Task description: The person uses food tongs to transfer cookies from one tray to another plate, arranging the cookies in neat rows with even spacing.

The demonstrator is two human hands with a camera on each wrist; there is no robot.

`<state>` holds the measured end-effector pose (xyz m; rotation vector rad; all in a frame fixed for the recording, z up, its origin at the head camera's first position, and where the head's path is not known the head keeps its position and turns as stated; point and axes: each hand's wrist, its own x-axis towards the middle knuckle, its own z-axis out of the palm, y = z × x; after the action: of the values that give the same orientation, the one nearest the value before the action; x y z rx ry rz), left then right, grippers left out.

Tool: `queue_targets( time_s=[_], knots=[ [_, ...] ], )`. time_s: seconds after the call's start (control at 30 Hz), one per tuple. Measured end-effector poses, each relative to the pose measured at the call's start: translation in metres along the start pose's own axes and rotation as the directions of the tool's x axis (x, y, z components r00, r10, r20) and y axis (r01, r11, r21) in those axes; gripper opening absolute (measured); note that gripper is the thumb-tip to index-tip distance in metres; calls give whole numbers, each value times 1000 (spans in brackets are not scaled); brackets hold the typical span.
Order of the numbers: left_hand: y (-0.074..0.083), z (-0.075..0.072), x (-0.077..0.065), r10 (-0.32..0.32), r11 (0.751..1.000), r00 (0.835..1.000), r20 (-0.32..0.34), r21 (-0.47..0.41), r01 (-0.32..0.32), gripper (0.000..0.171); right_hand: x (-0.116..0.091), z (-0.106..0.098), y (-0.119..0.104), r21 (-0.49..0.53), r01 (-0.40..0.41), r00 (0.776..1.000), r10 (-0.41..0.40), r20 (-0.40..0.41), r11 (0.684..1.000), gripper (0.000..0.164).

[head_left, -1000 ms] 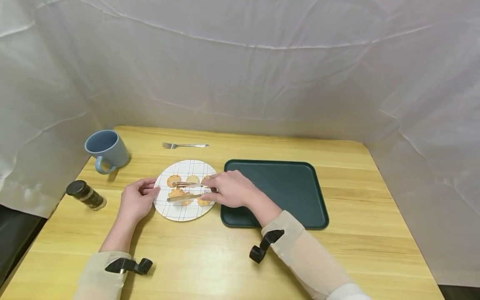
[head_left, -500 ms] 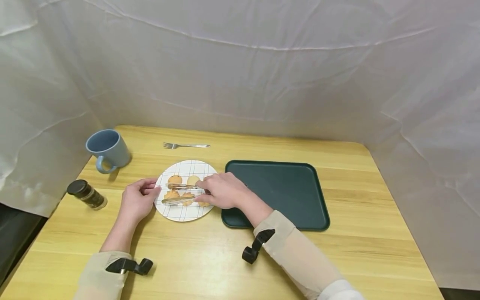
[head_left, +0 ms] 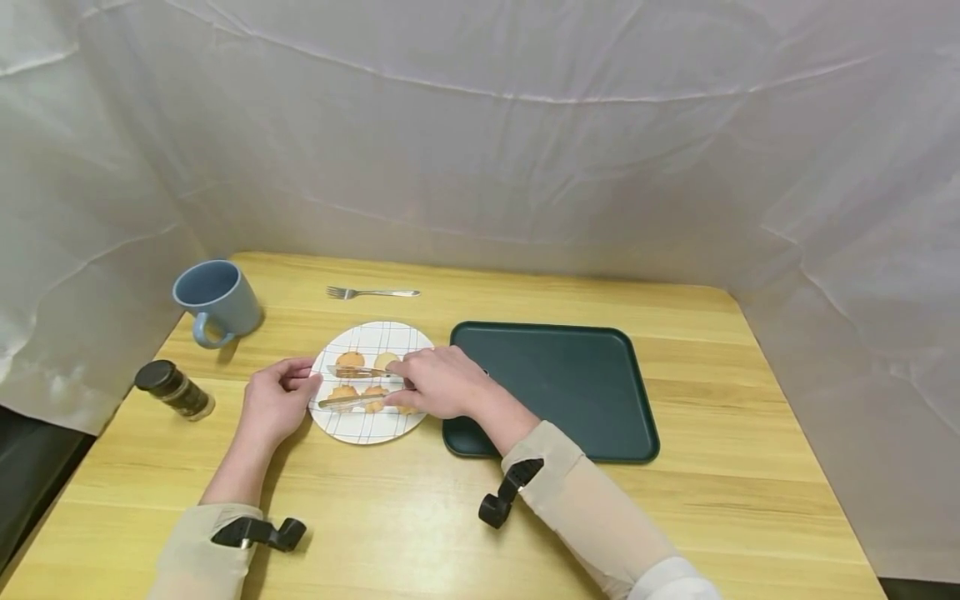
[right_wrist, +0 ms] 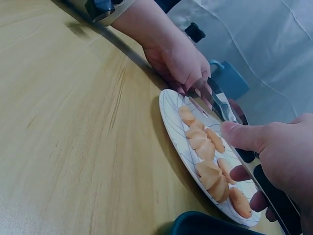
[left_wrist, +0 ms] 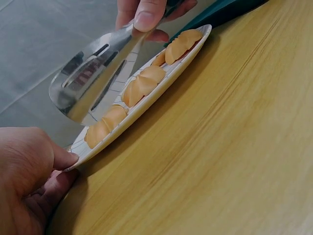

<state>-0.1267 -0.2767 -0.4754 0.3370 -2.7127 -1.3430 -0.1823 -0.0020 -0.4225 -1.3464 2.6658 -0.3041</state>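
Observation:
My left hand (head_left: 273, 404) pinches the left rim of a round white plate (head_left: 367, 429) with a checked line pattern. Thumb on top and fingers beneath the rim show in the left wrist view. Several golden-brown cookies (left_wrist: 142, 85) lie in rows on the plate. My right hand (head_left: 442, 382) holds metal tongs (left_wrist: 61, 93) with dark handle parts, reaching in from the plate's right side. The two tong arms stand apart above the cookies, tips toward the left. Whether the tips touch a cookie I cannot tell. The right hand hides part of the right-hand cookies.
A dark green tray (head_left: 555, 379) lies right of the plate, under the right forearm. Behind the plate is a fork (head_left: 372, 292). At the left stand a blue mug (head_left: 217, 300) and a black-capped spice jar (head_left: 174, 390). Pale cloth hangs behind the wooden table (head_left: 390, 517).
My right hand has moved left over the plate, carrying the tongs further across the cookies. It slowed in the last half second. The left hand has stayed on the rim.

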Motion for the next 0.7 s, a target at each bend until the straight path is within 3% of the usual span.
queue_targets(
  time_s=[0.3,0.7],
  knots=[
    [0,0,3,13,1000,1000,-10,-1,-13,35,-12,-13,4,44,-36,999,36,-12,998,38],
    [1,-4,7,-25,1000,1000,6,14,25,37,-46,-23,27,83,-65,990,75,-123,994,54]
  ],
)
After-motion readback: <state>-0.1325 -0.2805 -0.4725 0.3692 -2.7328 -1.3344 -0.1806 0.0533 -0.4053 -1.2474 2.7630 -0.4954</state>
